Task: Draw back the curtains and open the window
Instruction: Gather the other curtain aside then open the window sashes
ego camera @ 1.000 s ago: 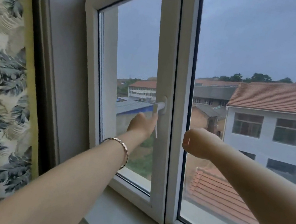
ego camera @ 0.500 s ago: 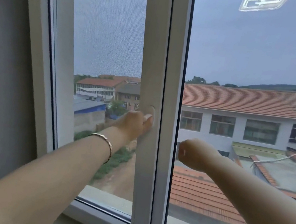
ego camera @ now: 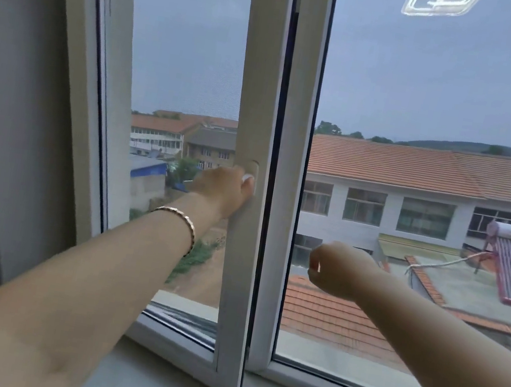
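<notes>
The left hand (ego camera: pixel 226 190) grips the handle (ego camera: pixel 248 179) of the white window sash (ego camera: pixel 264 94), while the right hand (ego camera: pixel 340 270) hangs loosely curled, holding nothing.

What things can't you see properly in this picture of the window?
- White window handle, head view: the left hand wraps over it, so its position is hidden.
- Fingers of the loosely curled right hand: turned away behind the knuckles.
- Shiny clear patch at the top of the right glass pane: cut off by the top edge, unclear what it is.
- Curtains: out of frame.
</notes>
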A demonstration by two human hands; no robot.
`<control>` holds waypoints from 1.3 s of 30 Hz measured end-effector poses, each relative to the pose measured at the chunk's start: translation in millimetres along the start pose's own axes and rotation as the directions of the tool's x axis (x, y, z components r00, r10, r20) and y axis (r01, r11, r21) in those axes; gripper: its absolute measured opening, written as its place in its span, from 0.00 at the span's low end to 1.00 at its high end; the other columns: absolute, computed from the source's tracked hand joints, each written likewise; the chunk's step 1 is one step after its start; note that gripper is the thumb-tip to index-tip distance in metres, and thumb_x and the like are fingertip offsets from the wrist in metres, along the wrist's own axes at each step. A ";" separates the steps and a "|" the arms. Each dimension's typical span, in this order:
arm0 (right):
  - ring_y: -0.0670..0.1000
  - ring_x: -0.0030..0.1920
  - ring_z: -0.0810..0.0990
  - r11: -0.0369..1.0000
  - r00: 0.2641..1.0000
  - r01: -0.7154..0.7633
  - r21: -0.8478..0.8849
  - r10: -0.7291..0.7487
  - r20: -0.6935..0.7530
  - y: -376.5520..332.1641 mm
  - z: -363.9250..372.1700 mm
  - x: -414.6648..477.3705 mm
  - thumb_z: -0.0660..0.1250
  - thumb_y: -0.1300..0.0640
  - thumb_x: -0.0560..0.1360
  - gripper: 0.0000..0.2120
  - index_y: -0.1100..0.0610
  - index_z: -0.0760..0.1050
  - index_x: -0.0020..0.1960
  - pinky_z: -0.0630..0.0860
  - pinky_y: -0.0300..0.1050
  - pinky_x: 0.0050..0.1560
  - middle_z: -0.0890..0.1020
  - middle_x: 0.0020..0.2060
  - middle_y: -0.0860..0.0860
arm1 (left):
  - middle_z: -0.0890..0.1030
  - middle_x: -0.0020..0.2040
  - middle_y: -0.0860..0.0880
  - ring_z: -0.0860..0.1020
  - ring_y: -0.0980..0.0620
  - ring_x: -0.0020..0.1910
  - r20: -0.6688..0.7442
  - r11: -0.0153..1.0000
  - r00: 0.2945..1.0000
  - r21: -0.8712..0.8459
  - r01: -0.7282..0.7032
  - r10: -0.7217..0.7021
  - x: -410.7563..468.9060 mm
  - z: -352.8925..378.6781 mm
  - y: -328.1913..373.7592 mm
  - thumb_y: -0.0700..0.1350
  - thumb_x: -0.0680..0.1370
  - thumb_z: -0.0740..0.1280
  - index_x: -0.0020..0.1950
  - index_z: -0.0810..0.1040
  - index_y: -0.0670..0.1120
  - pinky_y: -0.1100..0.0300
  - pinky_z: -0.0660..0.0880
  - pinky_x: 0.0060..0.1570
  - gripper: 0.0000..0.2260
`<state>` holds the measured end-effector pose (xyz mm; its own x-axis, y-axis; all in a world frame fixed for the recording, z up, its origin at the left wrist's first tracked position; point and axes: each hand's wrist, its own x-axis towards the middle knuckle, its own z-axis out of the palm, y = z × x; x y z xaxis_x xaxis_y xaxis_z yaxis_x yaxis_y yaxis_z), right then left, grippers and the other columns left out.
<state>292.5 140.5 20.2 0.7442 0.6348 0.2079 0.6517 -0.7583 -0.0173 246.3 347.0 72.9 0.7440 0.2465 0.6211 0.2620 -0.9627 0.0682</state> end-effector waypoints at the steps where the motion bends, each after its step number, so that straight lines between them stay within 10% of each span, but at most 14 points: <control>1: 0.54 0.49 0.83 1.000 1.000 0.021 -0.002 -0.021 -0.001 -4.6 -2.2 -7.2 0.59 0.57 0.78 0.12 0.60 0.79 0.54 0.81 0.47 0.53 0.83 0.48 0.55 | 0.78 0.45 0.40 0.77 0.42 0.44 -0.015 1.000 1.000 -0.014 0.010 -0.010 -14.1 -8.5 -4.6 0.52 0.82 0.49 0.55 0.75 0.41 0.54 0.71 0.43 0.20; 5: 0.54 0.43 0.82 0.994 0.994 0.105 -0.010 -0.105 -0.011 -29.7 -11.3 -31.3 0.59 0.57 0.78 0.11 0.59 0.76 0.39 0.81 0.46 0.50 0.82 0.42 0.54 | 0.75 0.43 0.45 0.76 0.43 0.43 -0.122 0.984 0.992 -0.179 0.012 -0.034 -77.5 -45.5 -35.3 0.51 0.81 0.52 0.42 0.72 0.47 0.56 0.69 0.40 0.14; 10: 0.55 0.44 0.81 0.970 0.972 0.233 -0.068 -0.231 0.035 -80.5 -16.2 -56.3 0.59 0.58 0.77 0.11 0.62 0.78 0.50 0.81 0.50 0.50 0.79 0.41 0.53 | 0.76 0.36 0.45 0.78 0.39 0.44 -0.242 0.961 0.961 -0.268 0.066 -0.134 -151.4 -102.3 -73.9 0.54 0.75 0.54 0.35 0.74 0.50 0.52 0.73 0.42 0.15; 16: 0.54 0.44 0.75 0.936 0.939 0.342 -0.085 -0.336 0.075 -161.0 -22.9 -83.7 0.58 0.58 0.78 0.13 0.61 0.76 0.57 0.77 0.48 0.48 0.80 0.50 0.54 | 0.71 0.30 0.52 0.74 0.47 0.36 -0.144 0.916 0.911 0.051 0.398 -0.387 -207.7 -170.3 -124.9 0.69 0.71 0.59 0.34 0.67 0.46 0.56 0.72 0.39 0.25; 23: 0.55 0.42 0.72 0.929 0.933 0.357 -0.096 -0.350 0.081 -266.8 -16.0 -94.3 0.58 0.59 0.76 0.10 0.58 0.77 0.50 0.71 0.44 0.44 0.80 0.50 0.56 | 0.73 0.33 0.47 0.78 0.41 0.39 -0.274 0.914 0.889 0.071 0.399 -0.366 -261.8 -208.3 -205.8 0.56 0.79 0.57 0.36 0.69 0.47 0.54 0.73 0.39 0.17; 33: 0.55 0.42 0.73 0.951 0.952 0.303 -0.067 -0.299 0.064 -414.8 -3.9 -92.4 0.58 0.59 0.76 0.09 0.57 0.77 0.49 0.71 0.43 0.41 0.75 0.43 0.53 | 0.77 0.53 0.40 0.77 0.43 0.49 -0.415 0.905 0.805 -0.228 0.358 -0.423 -300.4 -236.5 -333.1 0.43 0.80 0.57 0.74 0.58 0.41 0.47 0.78 0.50 0.22; 36: 0.54 0.43 0.72 0.954 0.957 0.285 -0.097 -0.277 0.088 -438.1 -3.4 -92.6 0.57 0.60 0.76 0.12 0.59 0.77 0.54 0.68 0.42 0.38 0.76 0.47 0.55 | 0.61 0.76 0.39 0.64 0.41 0.73 -0.521 0.818 0.630 -0.366 0.445 -0.576 -294.9 -230.7 -335.9 0.41 0.81 0.56 0.78 0.47 0.41 0.50 0.64 0.71 0.28; 39: 0.55 0.44 0.74 0.955 0.961 0.273 -0.119 -0.265 0.078 -452.1 -5.5 -89.0 0.58 0.60 0.76 0.12 0.59 0.77 0.55 0.69 0.43 0.40 0.80 0.53 0.55 | 0.46 0.78 0.36 0.49 0.39 0.78 -0.426 0.787 0.664 -0.276 0.552 -0.614 -286.6 -219.7 -327.9 0.52 0.79 0.59 0.77 0.40 0.36 0.47 0.52 0.76 0.37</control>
<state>-69.1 425.9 14.9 0.5536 0.8228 0.1286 0.8080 -0.5680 0.1564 -187.9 567.4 44.1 0.0718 0.7076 0.7029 0.4472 -0.6528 0.6115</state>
